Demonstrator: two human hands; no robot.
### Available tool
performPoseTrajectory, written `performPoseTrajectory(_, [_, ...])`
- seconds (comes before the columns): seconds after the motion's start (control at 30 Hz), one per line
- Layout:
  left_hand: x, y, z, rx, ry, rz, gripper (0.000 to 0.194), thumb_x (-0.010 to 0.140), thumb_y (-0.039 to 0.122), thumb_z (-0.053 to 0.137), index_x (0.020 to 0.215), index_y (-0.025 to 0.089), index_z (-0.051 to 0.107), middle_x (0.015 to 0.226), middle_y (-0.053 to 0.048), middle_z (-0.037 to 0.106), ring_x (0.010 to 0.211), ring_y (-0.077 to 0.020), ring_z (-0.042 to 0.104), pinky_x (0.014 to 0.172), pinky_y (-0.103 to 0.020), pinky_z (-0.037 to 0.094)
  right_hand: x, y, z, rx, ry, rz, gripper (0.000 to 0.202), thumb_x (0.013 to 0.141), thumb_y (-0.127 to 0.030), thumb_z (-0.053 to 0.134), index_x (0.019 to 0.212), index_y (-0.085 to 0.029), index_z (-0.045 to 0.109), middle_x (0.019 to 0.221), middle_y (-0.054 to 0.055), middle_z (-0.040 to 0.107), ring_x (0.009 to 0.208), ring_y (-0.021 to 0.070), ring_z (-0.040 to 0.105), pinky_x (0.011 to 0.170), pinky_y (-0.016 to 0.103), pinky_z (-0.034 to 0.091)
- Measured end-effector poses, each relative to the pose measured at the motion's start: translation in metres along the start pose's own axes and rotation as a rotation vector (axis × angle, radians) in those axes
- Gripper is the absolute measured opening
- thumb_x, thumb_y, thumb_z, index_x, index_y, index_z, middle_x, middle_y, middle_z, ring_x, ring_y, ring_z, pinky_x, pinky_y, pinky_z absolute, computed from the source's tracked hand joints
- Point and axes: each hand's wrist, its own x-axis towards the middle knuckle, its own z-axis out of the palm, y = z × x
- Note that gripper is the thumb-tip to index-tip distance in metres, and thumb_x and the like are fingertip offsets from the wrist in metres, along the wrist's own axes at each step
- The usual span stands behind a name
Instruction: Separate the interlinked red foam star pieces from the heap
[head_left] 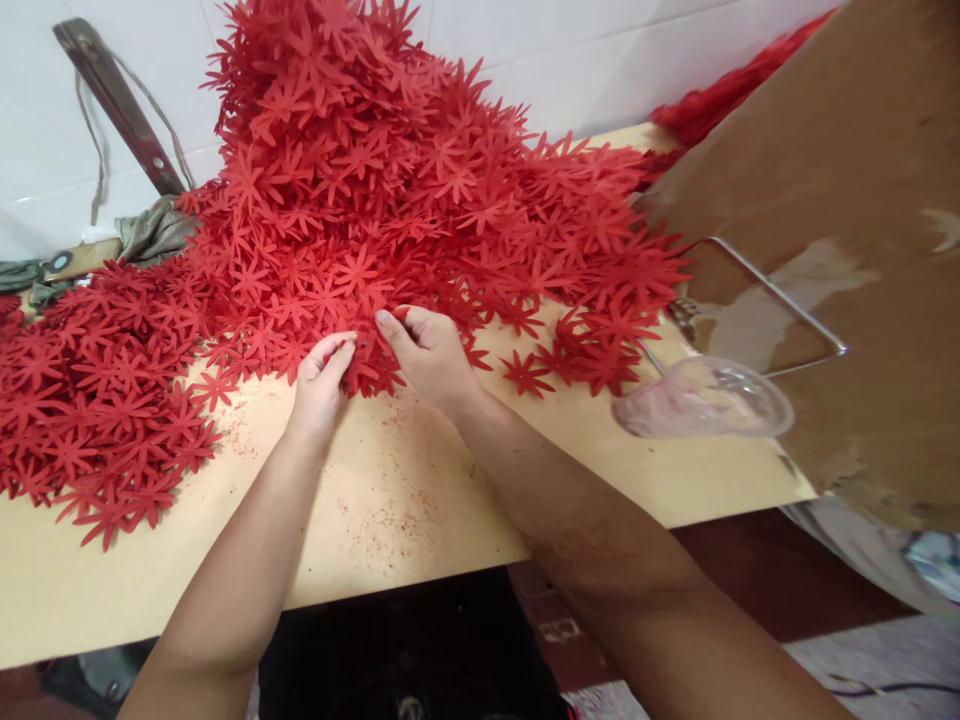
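A large heap of red flower-shaped cutouts (360, 190) rises on the pale table (390, 500) against the wall. My left hand (325, 375) is at the front edge of the heap, its thumb and fingers pinched together; what lies between them is too small to make out. Just to its right, my right hand (424, 350) is closed, with a bit of red showing at its fingertips. The two hands are apart, with red cutouts behind and between them. A lower pile of red cutouts (97, 390) spreads over the left of the table.
A clear plastic cup (705, 398) lies on its side at the right, beside a bent metal wire (787, 300) and a large brown board (847, 220). Grey-green cloth (157, 230) and a metal bar (116, 105) are at the back left. Red crumbs dot the tabletop.
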Motion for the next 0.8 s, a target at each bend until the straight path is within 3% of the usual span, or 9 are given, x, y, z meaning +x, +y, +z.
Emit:
performPoseTrajectory(0.1, [-0.0018,0.002,0.0022,0.02,-0.023,0.007,0.03,0.059,0.04,0.08,0.076,0.019,0.067,0.067,0.004,0.064,0.062,-0.007,0.058,0.066,-0.02,0.048,-0.0032,0.0007,0.0033,-0.037,-0.013,-0.036,0.051,0.082,-0.063,0.047,0.057,-0.019,0.04,0.053,-0.005,0.033,0.051,0.006,0.03,0.05,0.025,0.026])
performPoseTrajectory(0.2, [-0.0013,0.002,0.0037,0.032,0.04,0.034,0.032,0.051,0.035,0.085,0.069,0.018,0.065,0.061,0.007,0.06,0.055,-0.0043,0.054,0.059,-0.017,0.045,-0.0046,0.001,0.0045,-0.078,-0.031,-0.082,0.049,0.086,-0.058,0.044,0.057,-0.019,0.038,0.055,-0.005,0.034,0.052,0.0068,0.032,0.053,0.026,0.028])
performPoseTrajectory(0.37, [-0.0018,0.0005,0.0068,-0.055,0.077,0.02,0.032,0.05,0.033,0.085,0.067,0.017,0.063,0.061,0.007,0.06,0.058,-0.0034,0.056,0.062,-0.016,0.046,-0.0028,0.0011,0.0021,-0.145,0.077,-0.161,0.047,0.086,-0.058,0.042,0.064,-0.018,0.049,0.063,-0.001,0.045,0.061,0.0093,0.042,0.063,0.027,0.036])
performPoseTrajectory(0.8, [-0.0039,0.0021,0.0086,0.003,0.007,-0.044,0.04,0.047,0.043,0.085,0.064,0.017,0.06,0.054,0.008,0.056,0.048,-0.0027,0.05,0.051,-0.016,0.043,0.0022,0.0023,0.0066,0.312,0.09,0.19,0.052,0.068,-0.07,0.059,0.062,-0.021,0.045,0.047,-0.007,0.041,0.042,0.0055,0.035,0.042,0.022,0.032])
